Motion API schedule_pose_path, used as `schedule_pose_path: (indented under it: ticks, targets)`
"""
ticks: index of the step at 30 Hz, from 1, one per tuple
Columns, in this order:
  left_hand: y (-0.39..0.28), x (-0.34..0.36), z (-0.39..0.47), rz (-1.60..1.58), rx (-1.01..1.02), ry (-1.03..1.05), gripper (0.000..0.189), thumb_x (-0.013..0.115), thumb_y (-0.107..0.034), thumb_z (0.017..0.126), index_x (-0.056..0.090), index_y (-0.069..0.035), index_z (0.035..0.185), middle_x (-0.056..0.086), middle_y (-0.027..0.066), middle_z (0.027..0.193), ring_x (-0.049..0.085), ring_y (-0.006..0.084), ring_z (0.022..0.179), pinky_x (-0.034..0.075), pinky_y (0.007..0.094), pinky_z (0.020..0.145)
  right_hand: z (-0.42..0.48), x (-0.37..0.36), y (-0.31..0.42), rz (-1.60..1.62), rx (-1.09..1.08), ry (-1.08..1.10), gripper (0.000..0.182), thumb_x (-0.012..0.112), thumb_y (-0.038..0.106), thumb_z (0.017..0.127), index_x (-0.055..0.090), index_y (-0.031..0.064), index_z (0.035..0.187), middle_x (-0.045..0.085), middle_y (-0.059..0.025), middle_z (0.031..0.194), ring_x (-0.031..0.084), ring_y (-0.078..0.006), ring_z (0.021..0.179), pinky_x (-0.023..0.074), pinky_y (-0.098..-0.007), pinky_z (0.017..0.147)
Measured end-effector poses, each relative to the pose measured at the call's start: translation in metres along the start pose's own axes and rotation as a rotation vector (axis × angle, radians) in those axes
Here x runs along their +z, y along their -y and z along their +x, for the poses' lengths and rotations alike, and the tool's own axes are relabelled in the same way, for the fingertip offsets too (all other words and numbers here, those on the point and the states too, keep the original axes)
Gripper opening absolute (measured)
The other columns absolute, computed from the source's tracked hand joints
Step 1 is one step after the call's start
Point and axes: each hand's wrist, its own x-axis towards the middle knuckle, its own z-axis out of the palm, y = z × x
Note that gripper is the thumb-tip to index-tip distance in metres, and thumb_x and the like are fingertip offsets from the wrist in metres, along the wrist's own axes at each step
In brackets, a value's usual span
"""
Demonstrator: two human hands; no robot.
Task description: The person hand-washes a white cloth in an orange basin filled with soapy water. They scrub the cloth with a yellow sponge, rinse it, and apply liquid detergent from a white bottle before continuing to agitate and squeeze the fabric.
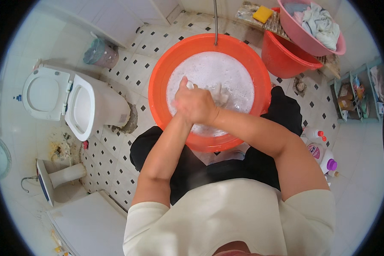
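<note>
A large orange plastic tub (160, 76) of foamy water (204, 64) stands between my knees. Over its left half my two hands are pressed together. My right hand (200, 102) lies on top with its fingers curled, and my left hand (181, 97) is beneath it, thumb pointing up. A small bit of white cloth (190, 85) shows between them; the rest of what they grip is hidden. Just right of the hands, a wet whitish cloth (220, 94) pokes out of the foam.
A metal shower hose (216, 22) hangs at the tub's far rim. Back right, a worn wooden bench (248, 12) bears a yellow sponge (262, 14) and a pink basin (289, 28) of clothes, by a red bucket (280, 60). Detergent bottles (321, 156) stand right; a toilet (94, 102) is left.
</note>
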Motion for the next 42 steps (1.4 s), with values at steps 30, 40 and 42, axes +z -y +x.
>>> schedule_pose_path:
  ticks: [30, 40, 42]
  targets:
    - [-0.019, 0.142, 0.065, 0.383, -0.31, -1.086, 0.033, 0.048, -0.039, 0.093, 0.058, -0.008, 0.099, 0.061, 0.0042, 0.09, 0.057, 0.0165, 0.085, 0.046, 0.0301, 0.077, -0.001, -0.061, 0.02, 0.651, 0.105, 0.228, 0.009, 0.059, 0.013, 0.082, 0.057, 0.008, 0.075, 0.06, -0.0037, 0.089, 0.055, -0.0168, 0.09, 0.0402, -0.0302, 0.084]
    - [0.02, 0.111, 0.051, 0.636, -0.144, -1.01, 0.034, 0.046, -0.038, 0.089, 0.054, -0.007, 0.101, 0.055, 0.0044, 0.078, 0.055, 0.0181, 0.066, 0.046, 0.0326, 0.058, -0.003, -0.002, -0.004, -0.169, -0.249, 0.007, 0.018, 0.055, 0.02, 0.076, 0.054, 0.0072, 0.063, 0.055, -0.0141, 0.063, 0.056, -0.0327, 0.061, 0.0447, -0.0393, 0.052]
    - [0.017, 0.108, 0.048, 0.659, -0.17, -0.976, 0.036, 0.047, -0.036, 0.089, 0.053, -0.005, 0.106, 0.057, 0.0061, 0.083, 0.056, 0.02, 0.069, 0.047, 0.0335, 0.058, -0.005, 0.003, -0.001, -0.134, -0.216, 0.064, 0.015, 0.053, 0.019, 0.076, 0.055, 0.0073, 0.066, 0.057, -0.0135, 0.066, 0.057, -0.032, 0.065, 0.046, -0.04, 0.056]
